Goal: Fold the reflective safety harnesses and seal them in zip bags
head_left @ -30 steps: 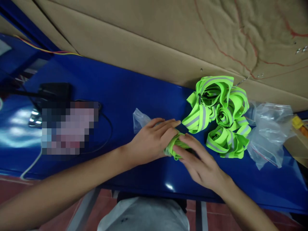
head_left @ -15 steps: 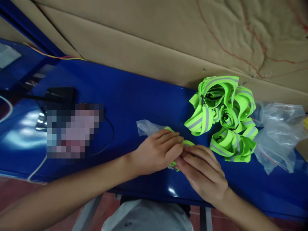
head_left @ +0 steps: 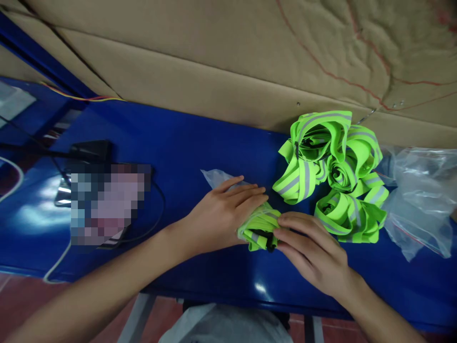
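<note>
A folded neon-green reflective strap [head_left: 263,220] with grey stripes and a black buckle or clip [head_left: 271,242] sits low over the table, partly inside a clear plastic bag [head_left: 214,178]. My left hand [head_left: 224,214] is wrapped over the bag and the strap's left side, its thumb side hidden beneath. From the right, my right hand [head_left: 310,247] pinches the strap's exposed end near the black part. Behind my right hand lies a pile of similar coiled reflective straps [head_left: 303,178].
Clear zip bags [head_left: 421,190] lie at the right. On the left are a blurred-out object [head_left: 114,200], a black stand base [head_left: 91,152] and cables [head_left: 162,205]. A brown covered panel [head_left: 178,71] borders the far edge of the blue table [head_left: 171,143].
My hands have drawn slightly apart, and the strap between them now shows more fully, with its black part visible. My left fingers have straightened. The view has shifted a little.
</note>
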A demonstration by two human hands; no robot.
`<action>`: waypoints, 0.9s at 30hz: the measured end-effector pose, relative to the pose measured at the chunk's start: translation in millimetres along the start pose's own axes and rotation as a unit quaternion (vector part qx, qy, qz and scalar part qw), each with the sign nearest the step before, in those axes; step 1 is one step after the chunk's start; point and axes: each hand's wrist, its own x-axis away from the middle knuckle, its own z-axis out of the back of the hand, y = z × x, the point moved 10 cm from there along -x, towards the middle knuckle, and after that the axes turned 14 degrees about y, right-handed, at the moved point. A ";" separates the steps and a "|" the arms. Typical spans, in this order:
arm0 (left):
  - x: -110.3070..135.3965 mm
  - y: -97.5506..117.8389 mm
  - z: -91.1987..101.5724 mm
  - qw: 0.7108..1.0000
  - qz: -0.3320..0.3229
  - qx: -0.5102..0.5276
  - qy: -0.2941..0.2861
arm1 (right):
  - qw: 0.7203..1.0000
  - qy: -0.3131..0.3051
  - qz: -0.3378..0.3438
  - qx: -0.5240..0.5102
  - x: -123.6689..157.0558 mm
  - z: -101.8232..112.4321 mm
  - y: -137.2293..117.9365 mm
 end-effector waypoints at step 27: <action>-3.7 18.4 21.8 0.990 -0.038 0.058 0.120 | 0.997 0.020 0.039 0.061 -5.0 13.3 -9.8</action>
